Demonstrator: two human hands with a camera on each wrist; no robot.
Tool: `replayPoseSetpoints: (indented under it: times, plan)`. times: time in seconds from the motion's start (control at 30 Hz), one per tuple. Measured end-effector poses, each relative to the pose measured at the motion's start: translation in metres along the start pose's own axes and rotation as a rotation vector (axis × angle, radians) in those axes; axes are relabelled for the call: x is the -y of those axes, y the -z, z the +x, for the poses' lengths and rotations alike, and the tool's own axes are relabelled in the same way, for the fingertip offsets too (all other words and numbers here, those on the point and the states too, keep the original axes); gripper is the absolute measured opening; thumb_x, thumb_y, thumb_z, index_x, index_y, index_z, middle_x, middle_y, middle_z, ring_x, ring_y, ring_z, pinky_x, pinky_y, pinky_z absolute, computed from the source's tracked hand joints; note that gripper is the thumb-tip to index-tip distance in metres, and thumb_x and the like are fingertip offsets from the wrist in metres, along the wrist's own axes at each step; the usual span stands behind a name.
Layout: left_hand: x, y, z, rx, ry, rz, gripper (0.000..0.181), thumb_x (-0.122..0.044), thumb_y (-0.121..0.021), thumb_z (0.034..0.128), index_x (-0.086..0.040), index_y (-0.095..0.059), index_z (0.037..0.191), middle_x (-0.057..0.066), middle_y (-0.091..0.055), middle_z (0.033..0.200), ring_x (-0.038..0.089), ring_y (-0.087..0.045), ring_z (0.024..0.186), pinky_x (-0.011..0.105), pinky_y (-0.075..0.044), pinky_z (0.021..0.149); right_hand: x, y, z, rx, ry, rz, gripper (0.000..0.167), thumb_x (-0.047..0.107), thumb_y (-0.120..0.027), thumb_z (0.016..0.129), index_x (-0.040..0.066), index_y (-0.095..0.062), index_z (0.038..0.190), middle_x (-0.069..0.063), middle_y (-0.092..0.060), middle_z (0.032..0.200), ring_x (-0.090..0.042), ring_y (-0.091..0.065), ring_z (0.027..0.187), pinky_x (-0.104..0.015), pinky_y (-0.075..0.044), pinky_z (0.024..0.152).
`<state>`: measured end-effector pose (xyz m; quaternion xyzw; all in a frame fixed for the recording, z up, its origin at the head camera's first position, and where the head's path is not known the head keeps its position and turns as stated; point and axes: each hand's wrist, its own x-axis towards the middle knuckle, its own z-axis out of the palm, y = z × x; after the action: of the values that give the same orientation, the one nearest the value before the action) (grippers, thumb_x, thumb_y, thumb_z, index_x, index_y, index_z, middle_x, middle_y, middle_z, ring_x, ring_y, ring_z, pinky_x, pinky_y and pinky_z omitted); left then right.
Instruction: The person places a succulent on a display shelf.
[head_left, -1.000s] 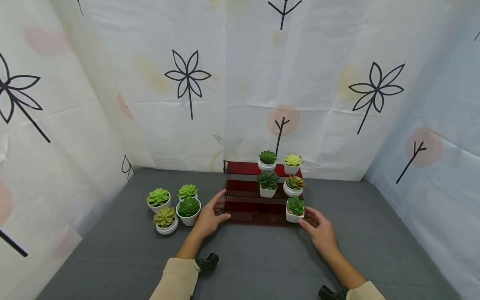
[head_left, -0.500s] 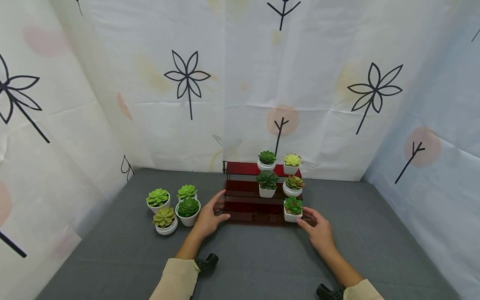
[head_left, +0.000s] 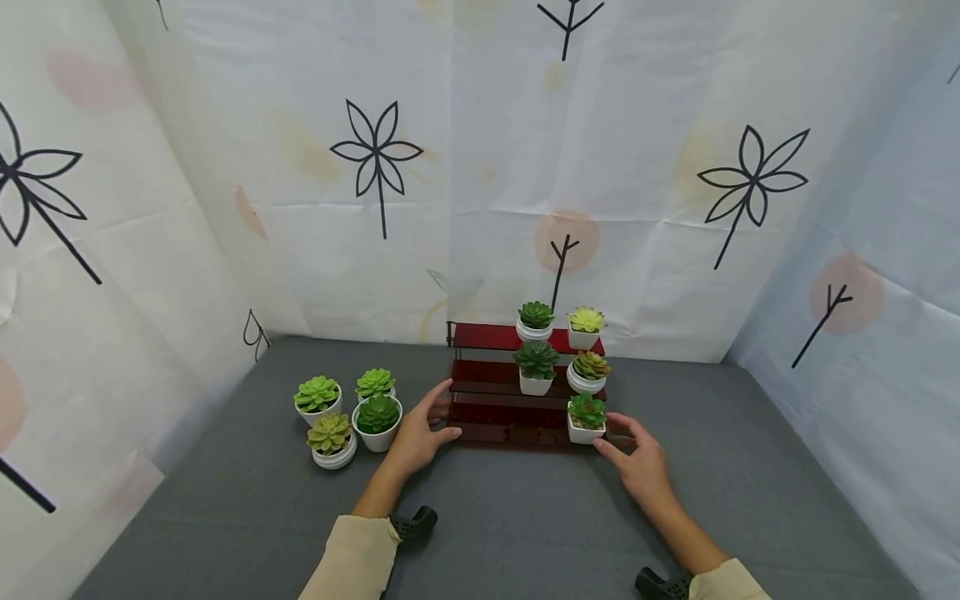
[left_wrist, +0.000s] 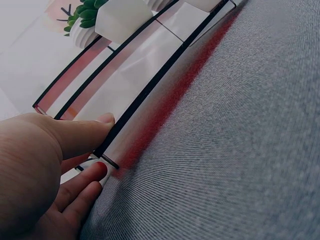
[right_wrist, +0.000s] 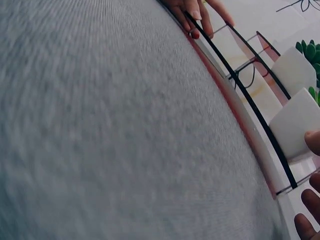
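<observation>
Grey desk (head_left: 517, 517) across lower frame, flower-printed white backdrop (head_left: 487, 167) above, left hand (head_left: 415, 435) gripping red shelf (head_left: 486, 375), right hand (head_left: 640, 463) pinching potted succulent (head_left: 587, 418).

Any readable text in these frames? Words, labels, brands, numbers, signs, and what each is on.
None: no word, label, brand, number or sign is readable in any view.
White pots: no lettering visible on the sides that show.
Red shelf: none visible.
Black wrist straps: too small to tell whether they are marked.
Backdrop: only printed line-drawn flowers and twigs plus coloured patches, no text.
</observation>
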<state>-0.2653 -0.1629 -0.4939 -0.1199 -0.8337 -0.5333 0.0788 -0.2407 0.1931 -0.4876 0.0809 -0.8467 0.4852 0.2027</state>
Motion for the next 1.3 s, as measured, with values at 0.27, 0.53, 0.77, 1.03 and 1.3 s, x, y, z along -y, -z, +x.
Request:
replayPoseSetpoints:
  times: [0.27,0.53,0.77,1.03,1.3]
  plan:
    - [-0.001,0.0,-0.001,-0.001,-0.005,-0.006,0.081,-0.002,-0.077,0.0816,-0.02,-0.038,0.15,0.017,-0.057,0.131,0.032,-0.058,0.115,0.05,-0.044,0.098,-0.009,0.006,0.007,0.053,0.089,-0.058,0.058,0.008,-0.081,0.08,0.001,-0.055,0.131,-0.016,-0.063,0.12,-0.032,-0.058,0.107,-0.033,-0.048,0.084]
    - [0.001,0.0,-0.002,-0.003,-0.006,-0.007,0.081,-0.003,-0.077,0.0822,-0.021,-0.038,0.15,0.017,-0.057,0.131,0.032,-0.058,0.115,0.05,-0.044,0.098,-0.019,0.014,0.017,0.228,0.134,-0.056,0.078,0.012,-0.081,0.079,0.005,-0.041,0.146,-0.022,-0.054,0.131,-0.039,-0.05,0.119,-0.059,-0.044,0.09]
    - [0.0,0.0,-0.002,-0.003,-0.007,-0.011,0.081,-0.003,-0.077,0.0821,-0.021,-0.038,0.151,0.017,-0.057,0.132,0.033,-0.057,0.115,0.05,-0.044,0.098,-0.022,0.017,0.025,0.365,0.088,-0.036,0.089,0.017,-0.08,0.082,0.009,-0.028,0.153,-0.026,-0.047,0.139,-0.043,-0.045,0.126,-0.061,-0.039,0.096]
    - [0.0,0.0,-0.002,-0.01,-0.001,-0.004,0.082,-0.002,-0.078,0.0814,-0.022,-0.038,0.15,0.016,-0.058,0.131,0.031,-0.058,0.115,0.049,-0.044,0.098,-0.025,0.016,0.033,0.43,0.039,-0.084,0.096,0.023,-0.081,0.081,0.011,-0.022,0.155,-0.028,-0.044,0.141,-0.043,-0.043,0.128,-0.06,-0.039,0.098]
    - [-0.003,-0.001,-0.002,-0.006,-0.014,0.028,0.081,-0.004,-0.077,0.0824,-0.021,-0.037,0.151,0.016,-0.057,0.131,0.032,-0.058,0.113,0.05,-0.045,0.097,-0.027,0.015,0.036,0.452,0.031,-0.1,0.099,0.025,-0.081,0.082,0.011,-0.018,0.156,-0.031,-0.043,0.141,-0.045,-0.042,0.129,-0.062,-0.037,0.099]
